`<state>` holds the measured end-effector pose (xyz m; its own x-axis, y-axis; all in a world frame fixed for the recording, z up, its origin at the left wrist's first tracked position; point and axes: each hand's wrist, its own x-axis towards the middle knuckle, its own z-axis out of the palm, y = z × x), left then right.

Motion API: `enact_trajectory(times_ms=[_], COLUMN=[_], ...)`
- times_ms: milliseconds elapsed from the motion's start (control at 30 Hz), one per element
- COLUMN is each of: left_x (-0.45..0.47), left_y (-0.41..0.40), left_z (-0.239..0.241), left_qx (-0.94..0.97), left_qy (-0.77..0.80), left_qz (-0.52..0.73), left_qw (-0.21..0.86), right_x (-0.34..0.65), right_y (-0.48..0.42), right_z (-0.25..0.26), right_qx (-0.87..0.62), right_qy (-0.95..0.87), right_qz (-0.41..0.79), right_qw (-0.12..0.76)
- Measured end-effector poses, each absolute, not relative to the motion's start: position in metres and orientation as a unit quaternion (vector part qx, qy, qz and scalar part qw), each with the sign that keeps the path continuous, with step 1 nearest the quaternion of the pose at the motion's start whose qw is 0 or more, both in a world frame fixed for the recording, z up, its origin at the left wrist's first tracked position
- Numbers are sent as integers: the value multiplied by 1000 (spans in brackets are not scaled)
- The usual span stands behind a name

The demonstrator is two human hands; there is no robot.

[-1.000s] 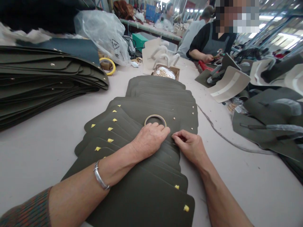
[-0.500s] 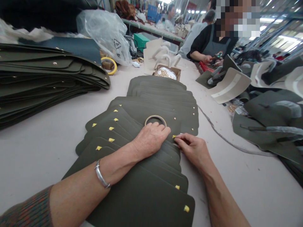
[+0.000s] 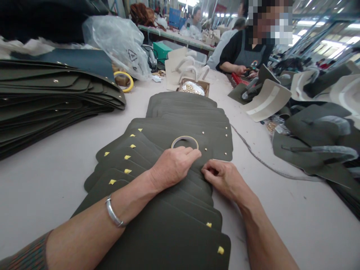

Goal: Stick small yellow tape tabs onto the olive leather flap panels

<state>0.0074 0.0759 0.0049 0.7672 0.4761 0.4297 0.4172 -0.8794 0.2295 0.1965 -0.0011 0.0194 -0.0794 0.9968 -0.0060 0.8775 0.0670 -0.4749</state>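
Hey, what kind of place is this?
Likely a leather-goods factory: fanned dark olive leather panels with yellow tabs, a tall stack of similar panels, and a co-worker at the same pale table.

Light was bright and even, apparently from overhead strip lights (image 3: 337, 24) that burned out to white at the far right. Only soft, short shadows lay under the left hand (image 3: 174, 165) and right hand (image 3: 225, 178). Pale glare sat on the plastic bag (image 3: 118, 41). The wide lens bowed the table (image 3: 42, 180) and the frame edges, and the distant background was soft.
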Motion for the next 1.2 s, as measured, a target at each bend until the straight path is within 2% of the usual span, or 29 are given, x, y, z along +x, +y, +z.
enact_trajectory(times_ms=[133, 300, 367, 567, 900, 1033, 1200], left_x=[7, 8, 8, 9, 10, 11, 13], left_y=[75, 71, 71, 70, 67, 68, 62], left_z=[4, 7, 7, 6, 8, 8, 15], left_qx=[930, 925, 926, 926, 932, 930, 921], left_qy=[208, 210, 214, 237, 236, 250, 244], left_qz=[290, 301, 296, 278, 238, 255, 304], left_qw=[92, 101, 91, 91, 140, 87, 13], right_x=[198, 198, 194, 184, 182, 176, 171], right_y=[-3, -5, -5, -1, 1, -1, 3], right_z=[20, 13, 12, 12, 8, 12, 14], right_qx=[-671, -638, -615, -560, -583, -624, -643], right_qy=[-695, -654, -662, -720, -724, -669, -494], right_qz=[206, 203, 169, 85, -34, 45, 311], right_qw=[156, 352, 394, 402, 367, 402, 496])
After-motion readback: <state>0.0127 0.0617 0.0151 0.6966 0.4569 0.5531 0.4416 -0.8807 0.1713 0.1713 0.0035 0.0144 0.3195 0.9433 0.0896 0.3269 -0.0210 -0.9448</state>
